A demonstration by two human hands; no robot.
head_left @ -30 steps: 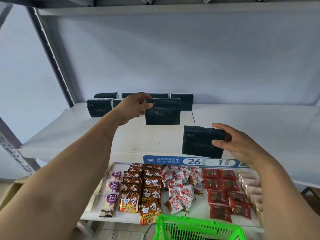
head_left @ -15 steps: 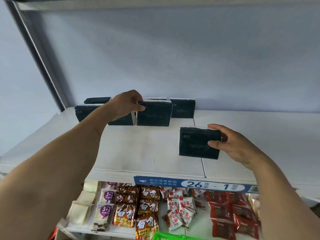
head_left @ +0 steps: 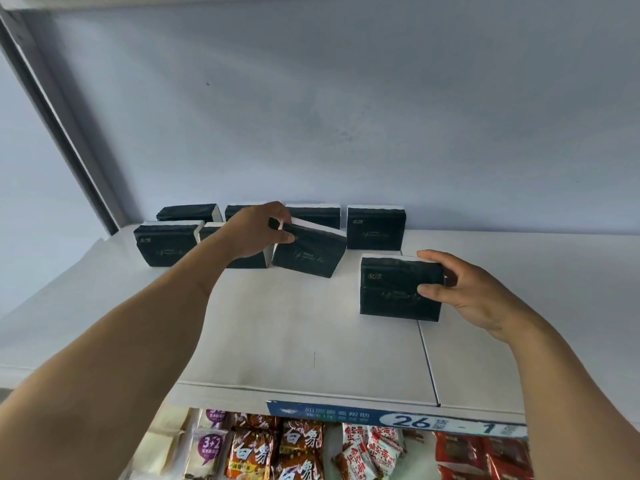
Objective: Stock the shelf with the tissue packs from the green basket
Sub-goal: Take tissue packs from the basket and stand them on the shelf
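Dark green tissue packs stand on the white shelf (head_left: 294,341). My left hand (head_left: 254,232) grips the top left corner of one tilted tissue pack (head_left: 311,254), its lower edge on the shelf in the front row. My right hand (head_left: 464,292) holds another tissue pack (head_left: 394,289) by its right end, upright, resting on the shelf further forward. Several more packs stand in two rows behind, among them one at the front left (head_left: 166,247) and one at the back right (head_left: 375,226). The green basket is out of view.
The grey back wall (head_left: 346,116) closes the shelf; a dark upright post (head_left: 59,123) runs along the left. A blue price strip (head_left: 398,419) marks the shelf's front edge. Below it lie snack packets (head_left: 277,448) and red packets (head_left: 485,459).
Both hands have gone forward and down onto the shelf with their packs. The left pack now leans in the front row; the right pack rests on the shelf. The basket left the view.
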